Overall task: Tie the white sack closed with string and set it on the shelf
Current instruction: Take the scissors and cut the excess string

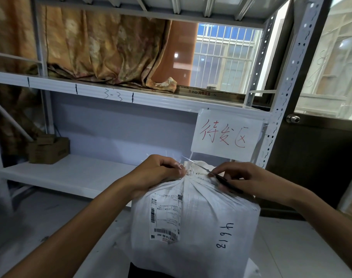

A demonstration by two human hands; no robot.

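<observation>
I saw the left hand (157,173) curled tight round the gathered neck of the white sack (195,217) from its 9 o'clock side. Frayed ends of white string (180,165) stuck out by the knuckles. The right hand (251,179), at the neck's 3 o'clock, pinched a dark-handled blade (224,181). Its metal tip pointed toward 10 o'clock across the neck. I could not tell whether it was scissors or a knife. The sack stood upright at 6 o'clock in the view, in front of the shelf (70,173) and not on it. A shipping label (165,215) faced me, with black handwritten digits (225,235) at its 3 o'clock. A cardboard box (48,150) sat on the shelf at 9 o'clock. A paper sign (227,135) with red characters hung at 12 o'clock above the sack.
</observation>
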